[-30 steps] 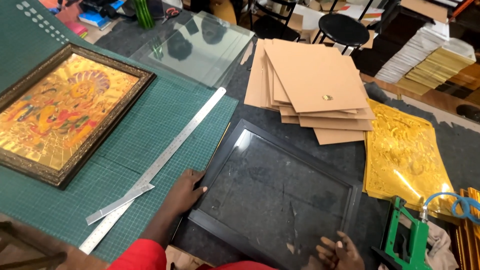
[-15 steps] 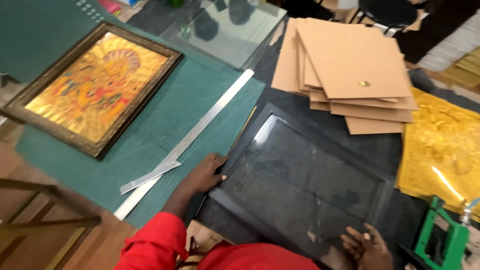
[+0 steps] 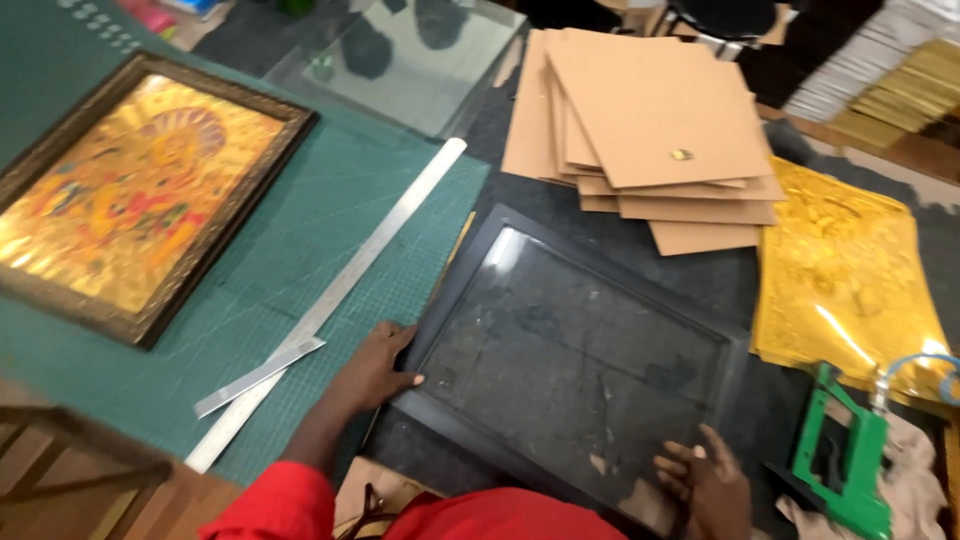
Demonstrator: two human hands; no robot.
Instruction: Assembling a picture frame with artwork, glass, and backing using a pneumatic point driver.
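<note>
The black picture frame [image 3: 580, 360] lies flat on the dark work surface [image 3: 720, 285], with a glass pane set in it. Its long axis runs from upper left to lower right in the head view; its near long edge faces the person.

The left hand [image 3: 375, 365] grips the frame's left short edge, thumb pointing onto the rail. The right hand [image 3: 708, 482] rests on the frame's lower right corner, fingers [image 3: 675, 465] bent and lying on the glass.

Relative to the frame:
- Left: a green cutting mat [image 3: 290, 260], carrying a long steel ruler [image 3: 330, 300] and a shorter metal strip [image 3: 258, 376].
- Far left: a gold picture in an ornate frame [image 3: 135, 190].
- Above: a stack of brown backing boards [image 3: 650, 120].
- Right: gold embossed sheets [image 3: 850, 270].
- Lower right: a green tool [image 3: 840, 465].
</note>
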